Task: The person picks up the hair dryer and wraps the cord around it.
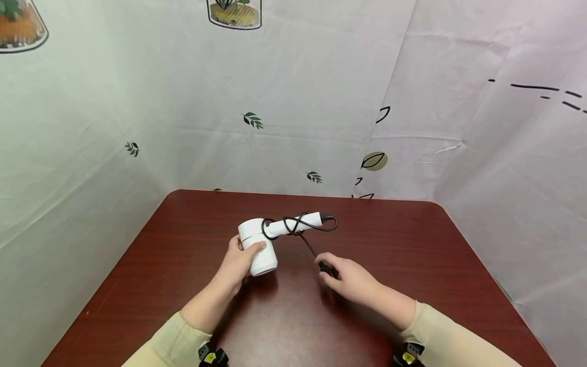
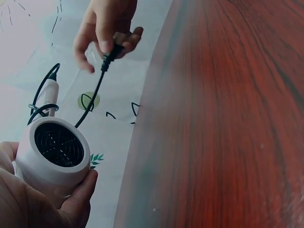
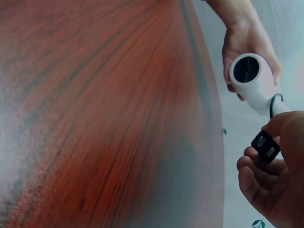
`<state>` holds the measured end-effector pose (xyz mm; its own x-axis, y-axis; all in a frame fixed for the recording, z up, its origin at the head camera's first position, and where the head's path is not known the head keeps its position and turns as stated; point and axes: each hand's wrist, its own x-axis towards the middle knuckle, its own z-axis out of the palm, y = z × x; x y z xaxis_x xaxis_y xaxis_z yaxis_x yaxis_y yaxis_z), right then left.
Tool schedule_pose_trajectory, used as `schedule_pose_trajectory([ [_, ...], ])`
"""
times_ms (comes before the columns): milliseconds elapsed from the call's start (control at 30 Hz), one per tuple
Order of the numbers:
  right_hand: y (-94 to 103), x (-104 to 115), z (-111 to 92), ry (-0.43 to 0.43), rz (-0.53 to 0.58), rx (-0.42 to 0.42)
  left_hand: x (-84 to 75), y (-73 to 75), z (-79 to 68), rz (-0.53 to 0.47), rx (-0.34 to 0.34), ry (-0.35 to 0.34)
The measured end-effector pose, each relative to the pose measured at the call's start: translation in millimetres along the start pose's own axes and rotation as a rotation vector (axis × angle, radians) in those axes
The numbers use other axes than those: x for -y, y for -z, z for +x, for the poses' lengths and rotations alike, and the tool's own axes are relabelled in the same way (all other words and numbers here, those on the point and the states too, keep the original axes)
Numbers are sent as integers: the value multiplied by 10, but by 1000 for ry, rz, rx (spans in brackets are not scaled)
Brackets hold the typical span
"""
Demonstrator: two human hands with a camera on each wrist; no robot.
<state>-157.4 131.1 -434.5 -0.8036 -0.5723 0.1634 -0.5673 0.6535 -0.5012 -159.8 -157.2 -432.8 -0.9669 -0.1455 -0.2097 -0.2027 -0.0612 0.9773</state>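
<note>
A white hair dryer (image 1: 262, 259) is held above the table, its handle (image 1: 293, 224) pointing right and a little away. My left hand (image 1: 236, 265) grips the dryer's body, thumb on the near side. In the left wrist view a dark round grille (image 2: 59, 145) shows at one end of the body. The black cord (image 1: 309, 244) loops several times round the handle and runs down to my right hand (image 1: 353, 280). That hand pinches the black plug (image 3: 265, 146) between thumb and fingers, and two flat prongs show in the right wrist view.
Beneath the hands spreads a glossy reddish-brown table (image 1: 412, 244) with rounded far corners. White sheeting (image 1: 298, 102) printed with leaves hangs behind it and along both sides.
</note>
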Motion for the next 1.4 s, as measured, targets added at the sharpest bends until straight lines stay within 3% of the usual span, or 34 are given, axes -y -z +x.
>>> schedule_pose_trajectory([
  [300, 149, 108, -44, 20, 254, -10, -11, 26, -9, 25, -12, -7],
  [500, 184, 155, -67, 45, 358, 8, 7, 50, 7, 84, -23, -27],
  [700, 210, 200, -88, 202, 400, 69, 10, 59, 0, 106, -30, -61],
  [833, 230, 234, -89, 247, 395, 80, 8, 57, -9, 127, -35, -72],
  [1133, 276, 253, -78, 194, 349, 46, 24, 51, -20, 209, -33, -110],
  [1400, 388, 299, -43, 142, 400, 40, -2, 47, -75, 357, -45, -168],
])
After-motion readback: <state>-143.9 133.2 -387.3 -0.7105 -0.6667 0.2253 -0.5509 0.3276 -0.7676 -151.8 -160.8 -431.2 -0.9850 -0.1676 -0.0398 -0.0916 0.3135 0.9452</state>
